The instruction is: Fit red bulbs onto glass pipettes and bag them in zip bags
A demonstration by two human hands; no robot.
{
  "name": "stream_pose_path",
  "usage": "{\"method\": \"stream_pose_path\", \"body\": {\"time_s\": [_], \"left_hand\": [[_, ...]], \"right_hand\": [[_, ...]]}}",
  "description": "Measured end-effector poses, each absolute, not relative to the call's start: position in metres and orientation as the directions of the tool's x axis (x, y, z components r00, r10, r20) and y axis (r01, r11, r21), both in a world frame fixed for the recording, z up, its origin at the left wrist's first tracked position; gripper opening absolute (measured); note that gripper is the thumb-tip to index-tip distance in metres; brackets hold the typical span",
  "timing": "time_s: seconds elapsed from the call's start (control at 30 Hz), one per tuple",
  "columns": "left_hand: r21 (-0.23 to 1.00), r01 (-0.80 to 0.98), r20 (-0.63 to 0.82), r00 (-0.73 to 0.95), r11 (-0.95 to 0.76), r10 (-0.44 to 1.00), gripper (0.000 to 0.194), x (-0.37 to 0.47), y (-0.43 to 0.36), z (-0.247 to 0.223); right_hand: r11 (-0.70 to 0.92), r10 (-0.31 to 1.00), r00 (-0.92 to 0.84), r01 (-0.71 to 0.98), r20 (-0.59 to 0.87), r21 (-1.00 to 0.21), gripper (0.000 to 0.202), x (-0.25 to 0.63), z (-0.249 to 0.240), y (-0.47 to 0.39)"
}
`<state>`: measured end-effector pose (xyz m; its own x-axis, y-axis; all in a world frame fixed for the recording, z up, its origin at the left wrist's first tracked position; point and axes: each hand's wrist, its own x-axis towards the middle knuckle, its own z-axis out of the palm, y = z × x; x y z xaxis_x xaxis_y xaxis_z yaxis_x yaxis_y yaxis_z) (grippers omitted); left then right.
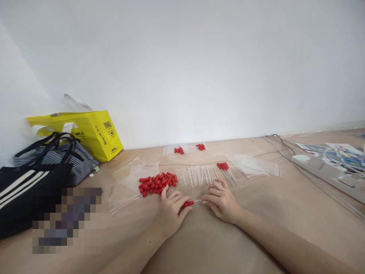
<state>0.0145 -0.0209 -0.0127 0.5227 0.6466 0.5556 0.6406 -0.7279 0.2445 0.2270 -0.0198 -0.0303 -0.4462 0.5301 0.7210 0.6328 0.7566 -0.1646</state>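
Between my hands, a red rubber dropper bulb (188,204) sits at the end of a thin clear dropper tube (197,201). My left hand (172,211) pinches the bulb. The tube's other end is in the fingers of my right hand (221,199). Just beyond my left hand lies a heap of loose red bulbs (155,183). To its right spreads a row of clear tubes (196,176). Several assembled droppers (227,173), red bulbs on top, lie side by side past my right hand.
Clear zip bags (255,166) lie flat around the parts, one at the back holding more red-bulbed droppers (179,150). A yellow bag (99,133), a striped bag (82,163) and a black bag (34,190) stand left. Cables and a white power strip (327,175) lie right.
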Motion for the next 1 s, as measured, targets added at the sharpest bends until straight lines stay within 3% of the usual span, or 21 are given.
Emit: {"method": "stream_pose_path", "body": {"time_s": [0.43, 0.63, 0.77, 0.9, 1.0], "left_hand": [[0.230, 0.661, 0.560, 0.510, -0.714, 0.653, 0.011, 0.023, -0.029, -0.004], [0.210, 0.716, 0.534, 0.486, -0.665, 0.692, 0.009, 0.018, -0.025, -0.005], [0.190, 0.791, 0.523, 0.420, -0.582, 0.742, 0.045, 0.009, -0.017, -0.013], [0.172, 0.816, 0.487, 0.417, -0.552, 0.767, 0.040, 0.008, -0.012, -0.018], [0.168, 0.812, 0.473, 0.431, -0.559, 0.768, 0.034, 0.010, -0.013, -0.017]], "right_hand": [[0.750, 0.546, -0.486, 0.647, 0.682, -0.138, 0.018, 0.217, -0.031, -0.021], [0.667, 0.581, -0.496, 0.745, 0.645, -0.029, 0.014, 0.222, -0.028, -0.018], [0.428, 0.715, -0.270, 0.898, 0.644, -0.098, 0.019, 0.242, -0.026, -0.006], [0.025, 0.848, 0.080, 0.981, 0.523, -0.190, 0.024, 0.261, -0.024, 0.015], [-0.129, 0.898, 0.183, 0.979, 0.400, -0.157, 0.029, 0.263, -0.025, 0.028]]}}
